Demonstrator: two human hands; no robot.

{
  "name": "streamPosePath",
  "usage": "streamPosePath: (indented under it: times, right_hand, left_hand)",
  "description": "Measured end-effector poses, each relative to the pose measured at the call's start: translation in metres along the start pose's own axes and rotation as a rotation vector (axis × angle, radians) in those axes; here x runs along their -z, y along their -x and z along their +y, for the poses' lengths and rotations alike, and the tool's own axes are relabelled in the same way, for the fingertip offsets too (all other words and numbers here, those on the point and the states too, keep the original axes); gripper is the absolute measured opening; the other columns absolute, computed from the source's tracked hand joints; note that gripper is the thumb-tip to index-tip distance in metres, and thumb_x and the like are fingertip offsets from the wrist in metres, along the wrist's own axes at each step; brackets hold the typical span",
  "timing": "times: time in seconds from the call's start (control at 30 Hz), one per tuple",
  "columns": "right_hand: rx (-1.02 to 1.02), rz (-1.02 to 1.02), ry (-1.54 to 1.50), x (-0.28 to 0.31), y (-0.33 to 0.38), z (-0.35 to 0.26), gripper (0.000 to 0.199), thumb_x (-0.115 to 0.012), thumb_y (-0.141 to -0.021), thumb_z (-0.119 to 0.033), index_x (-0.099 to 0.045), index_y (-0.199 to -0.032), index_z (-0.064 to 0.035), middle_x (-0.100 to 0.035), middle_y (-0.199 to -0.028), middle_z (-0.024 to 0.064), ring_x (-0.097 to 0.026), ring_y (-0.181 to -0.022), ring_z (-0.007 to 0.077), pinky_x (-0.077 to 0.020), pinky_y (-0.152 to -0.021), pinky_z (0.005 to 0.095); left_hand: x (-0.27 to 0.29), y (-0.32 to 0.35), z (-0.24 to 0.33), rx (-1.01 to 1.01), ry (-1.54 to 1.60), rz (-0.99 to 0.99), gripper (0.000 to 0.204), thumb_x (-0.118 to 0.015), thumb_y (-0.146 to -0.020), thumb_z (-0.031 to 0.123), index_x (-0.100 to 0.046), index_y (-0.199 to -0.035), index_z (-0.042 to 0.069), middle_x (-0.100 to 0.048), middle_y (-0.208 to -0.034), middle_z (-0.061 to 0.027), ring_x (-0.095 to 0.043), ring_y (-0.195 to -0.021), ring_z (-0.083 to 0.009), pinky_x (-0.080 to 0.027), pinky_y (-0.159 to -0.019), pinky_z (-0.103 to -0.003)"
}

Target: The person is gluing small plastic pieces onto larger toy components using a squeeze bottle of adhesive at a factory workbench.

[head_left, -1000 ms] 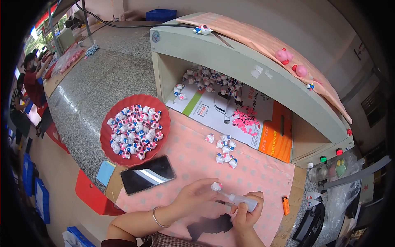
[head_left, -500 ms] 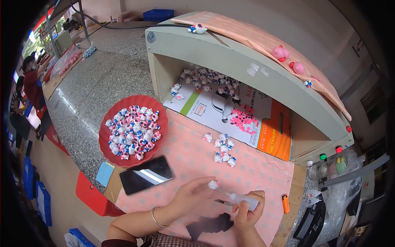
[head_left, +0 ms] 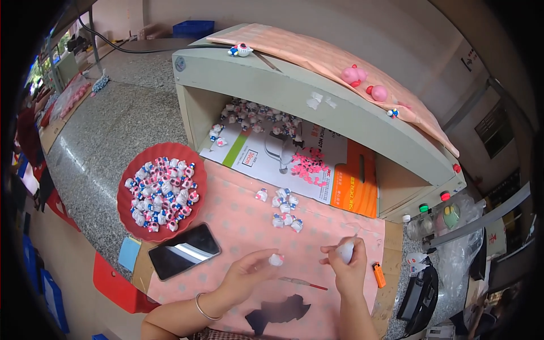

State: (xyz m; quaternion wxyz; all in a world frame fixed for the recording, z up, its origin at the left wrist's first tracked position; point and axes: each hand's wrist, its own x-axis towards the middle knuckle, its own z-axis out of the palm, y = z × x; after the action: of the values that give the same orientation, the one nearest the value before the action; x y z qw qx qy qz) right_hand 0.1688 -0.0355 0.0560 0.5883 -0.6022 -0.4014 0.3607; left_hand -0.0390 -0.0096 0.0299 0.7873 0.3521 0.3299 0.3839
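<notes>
My left hand (head_left: pixel 249 271), with a bracelet at the wrist, pinches a small white figurine (head_left: pixel 276 259) between thumb and fingertips. My right hand (head_left: pixel 352 266) is wrapped round a squeeze bottle (head_left: pixel 344 251), whitish and translucent, its thin nozzle pointing up and away. A gap separates the bottle from the figurine. Between my hands a slim tool with a red handle (head_left: pixel 311 284) lies on the pink cloth (head_left: pixel 238 238). Close to my forearms is a dark, irregular patch (head_left: pixel 277 314). Several white and blue figurines (head_left: pixel 286 204) stand in a small group beyond my hands.
At left, a red bowl (head_left: pixel 123 195) holds many figurines; a phone (head_left: pixel 184 251) and blue pad (head_left: pixel 129 254) lie nearby. A pale green open box (head_left: pixel 306 85) shelters figurines and pink pieces (head_left: pixel 309 166). An orange lighter (head_left: pixel 379 275) lies right of my right hand.
My hands have drawn apart. The bottle has left the figurine and tipped from sideways to nozzle-up. The red handle now shows between my hands. The whole view has shifted.
</notes>
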Motion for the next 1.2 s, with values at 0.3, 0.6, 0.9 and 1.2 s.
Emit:
streamPosePath:
  times: [0.3,0.6,0.9,1.2]
  right_hand:
    - [0.34,0.161,0.908,-0.027,-0.124,0.021,0.018,-0.057,-0.075,-0.014,-0.055,-0.086,0.0012,-0.055,-0.085,0.018,-0.057,-0.076,0.0309,-0.0461,-0.065,0.0388]
    - [0.248,-0.029,1.163,-0.027,-0.124,0.021,0.022,-0.06,-0.073,-0.015,-0.058,-0.091,-0.0019,-0.054,-0.092,0.0154,-0.056,-0.08,0.0344,-0.0449,-0.069,0.0421]
    - [0.4,-0.201,1.073,-0.023,-0.125,0.029,0.026,-0.062,-0.072,-0.014,-0.055,-0.094,-0.0019,-0.051,-0.094,0.015,-0.054,-0.082,0.0337,-0.0451,-0.07,0.0398]
    - [-0.122,-0.181,0.298,-0.006,-0.049,0.007,0.007,-0.053,-0.074,-0.001,-0.051,-0.081,-0.0005,-0.054,-0.067,0.0093,-0.051,-0.05,0.0147,-0.0432,-0.046,0.0268]
  left_hand:
    - [0.0,0.007,0.003,0.01,0.022,0.005,0.037,-0.055,-0.08,0.001,-0.048,-0.116,0.004,-0.056,-0.101,-0.0069,-0.055,-0.091,-0.0139,-0.047,-0.079,-0.028]
    - [0.004,0.0,0.005,0.029,0.044,0.008,0.038,-0.056,-0.079,0.001,-0.048,-0.115,0.003,-0.056,-0.102,-0.0073,-0.055,-0.091,-0.014,-0.047,-0.08,-0.028]
    - [0.002,0.004,0.002,0.044,0.066,0.036,0.038,-0.056,-0.079,0.001,-0.048,-0.116,0.003,-0.055,-0.105,-0.0079,-0.055,-0.092,-0.015,-0.046,-0.081,-0.028]
    - [0.006,0.0,0.004,0.022,0.023,-0.015,0.037,-0.055,-0.08,0.002,-0.047,-0.116,0.004,-0.055,-0.105,-0.0072,-0.054,-0.096,-0.015,-0.046,-0.083,-0.028]
